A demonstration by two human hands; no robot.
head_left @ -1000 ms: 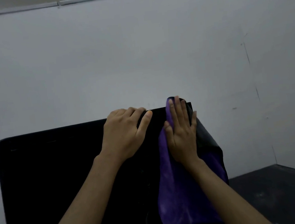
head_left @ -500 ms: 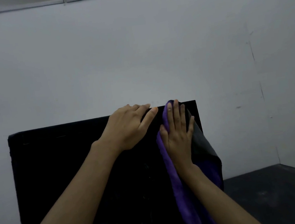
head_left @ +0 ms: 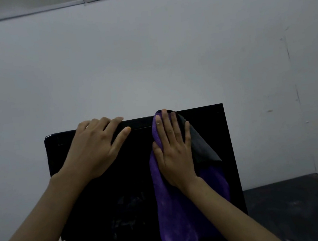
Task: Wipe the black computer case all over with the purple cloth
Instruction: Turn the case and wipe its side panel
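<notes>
The black computer case (head_left: 123, 193) stands upright in front of me, its top edge against a pale wall. My left hand (head_left: 96, 149) lies on its near face with the fingers hooked over the top edge. My right hand (head_left: 174, 148) presses the purple cloth (head_left: 177, 217) flat against the near face, fingertips at the top edge. The cloth hangs down below the hand, and one corner beside the hand is folded over, showing a dark grey side.
A dark tabletop (head_left: 303, 209) carries the case and extends to the right. A pale wall (head_left: 147, 62) rises right behind it, with a corner (head_left: 299, 104) at the right.
The right hand with the cloth has slid left along the top edge, leaving the case's right corner bare. The left hand has shifted left too. The view has turned to the left.
</notes>
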